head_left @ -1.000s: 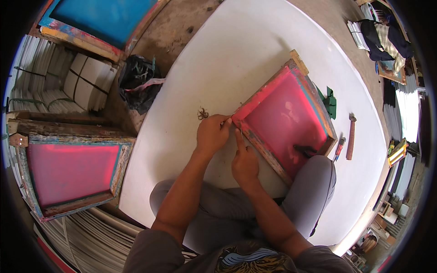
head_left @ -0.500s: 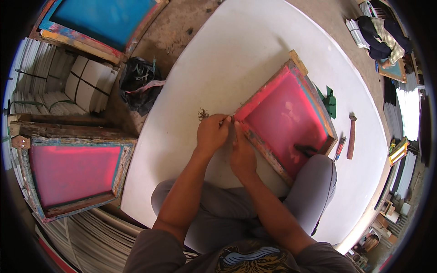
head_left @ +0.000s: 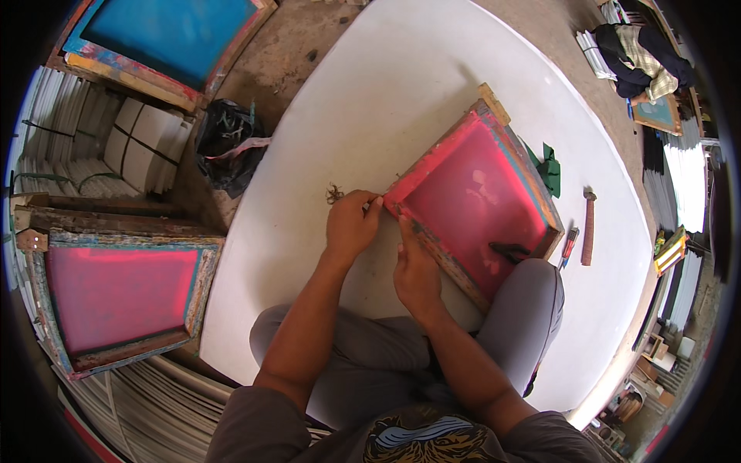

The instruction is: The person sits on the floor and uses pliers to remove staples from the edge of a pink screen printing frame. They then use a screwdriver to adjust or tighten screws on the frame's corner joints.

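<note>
A wooden screen printing frame (head_left: 448,262) with pink mesh (head_left: 471,197) lies slanted before me, close against my right knee. At its left corner my left hand (head_left: 351,225) is closed, thumb and forefinger pinched together; whatever sits between the fingertips is too small to make out. My right hand (head_left: 419,279) holds the near rail, its index finger laid along the wood toward the corner and its other fingers mostly hidden. A dark-handled tool (head_left: 509,251) rests on the mesh. Beside my left hand is a small heap of brownish scraps (head_left: 333,194).
Right of the frame lie a hammer (head_left: 589,228), a red-and-black cutter (head_left: 570,247) and green cloth (head_left: 549,170) on the white surface (head_left: 370,100). A black plastic bag (head_left: 228,147), another pink screen (head_left: 123,297) and a blue screen (head_left: 170,38) stand left. A person (head_left: 644,62) bends far right.
My right index finger has drawn back slightly from my left fingertips, leaving a wider gap between the hands. The left hand stays pinched at the corner. The whole view has shifted a little.
</note>
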The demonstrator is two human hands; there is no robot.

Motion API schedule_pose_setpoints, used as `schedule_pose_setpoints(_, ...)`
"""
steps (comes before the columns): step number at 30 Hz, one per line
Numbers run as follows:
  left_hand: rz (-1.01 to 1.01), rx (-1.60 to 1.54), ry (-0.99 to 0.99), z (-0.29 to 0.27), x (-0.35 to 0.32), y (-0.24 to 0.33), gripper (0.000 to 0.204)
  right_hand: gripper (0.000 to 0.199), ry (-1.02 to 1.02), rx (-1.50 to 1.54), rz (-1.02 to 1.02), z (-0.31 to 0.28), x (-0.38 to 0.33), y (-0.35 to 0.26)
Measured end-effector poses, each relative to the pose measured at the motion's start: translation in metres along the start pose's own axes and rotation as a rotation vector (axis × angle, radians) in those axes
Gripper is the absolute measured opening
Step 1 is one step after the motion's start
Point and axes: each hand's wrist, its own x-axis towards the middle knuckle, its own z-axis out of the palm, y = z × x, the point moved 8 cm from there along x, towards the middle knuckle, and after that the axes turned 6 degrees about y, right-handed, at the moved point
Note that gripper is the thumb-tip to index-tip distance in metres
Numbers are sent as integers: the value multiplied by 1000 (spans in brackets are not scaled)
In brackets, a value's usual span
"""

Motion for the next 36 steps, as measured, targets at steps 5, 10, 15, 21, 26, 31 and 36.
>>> schedule_pose_setpoints(5,19,23,-17,0,0,2,22,61,-77,99,159,17,-3,10)
schedule_pose_setpoints(10,17,-12,-9,0,-1,0,20,64,-40,53,129,27,-8,17)
schedule_pose_setpoints(15,0,3,-16,0,-1,0,20,64,40,70,59,29,-9,19)
schedule_pose_setpoints(21,-8,5,-11,1,-1,2,23,63,-38,77,96,22,-6,16)
schedule_pose_setpoints(26,-57,6,-39,5,-3,9,27,59,70,259,-64,-19,8,13)
schedule_pose_setpoints(31,-65,14,-24,9,-6,7,32,49,-56,212,54,-43,25,17)
schedule_pose_setpoints(36,-61,-3,-7,14,-7,3,37,47,-128,111,26,-40,29,14)
